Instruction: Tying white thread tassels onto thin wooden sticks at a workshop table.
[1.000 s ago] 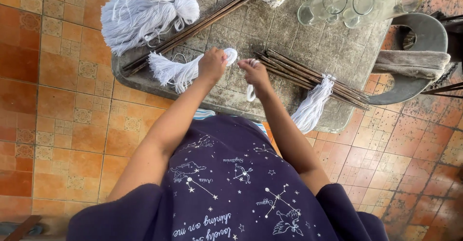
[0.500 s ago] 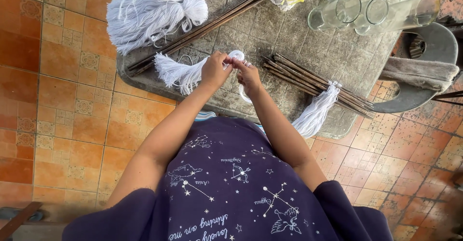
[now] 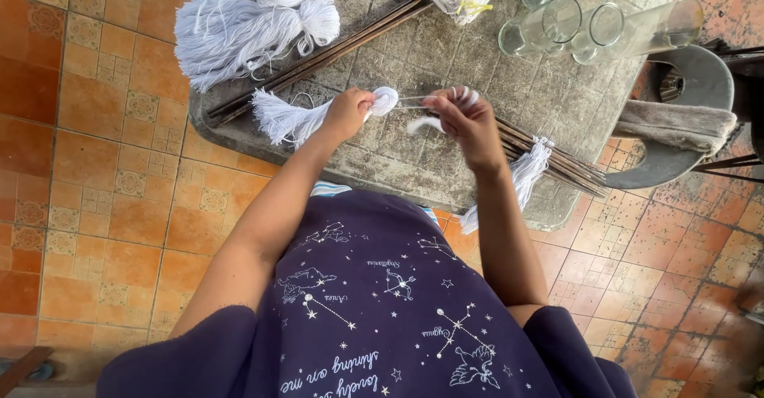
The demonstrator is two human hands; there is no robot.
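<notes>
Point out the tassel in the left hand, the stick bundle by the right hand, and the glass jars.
Tassel (image 3: 280, 119): head view, on its fringed end.
Stick bundle (image 3: 557, 161): head view, mid-length, right of the right hand.
Glass jars (image 3: 562, 17): head view, mouth of the middle jar.

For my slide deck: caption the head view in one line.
Left hand grips a white tassel while right hand pulls thread taut above a grey table.

No pkgs, labels, signs or screens in view; none on table or floor.
</notes>
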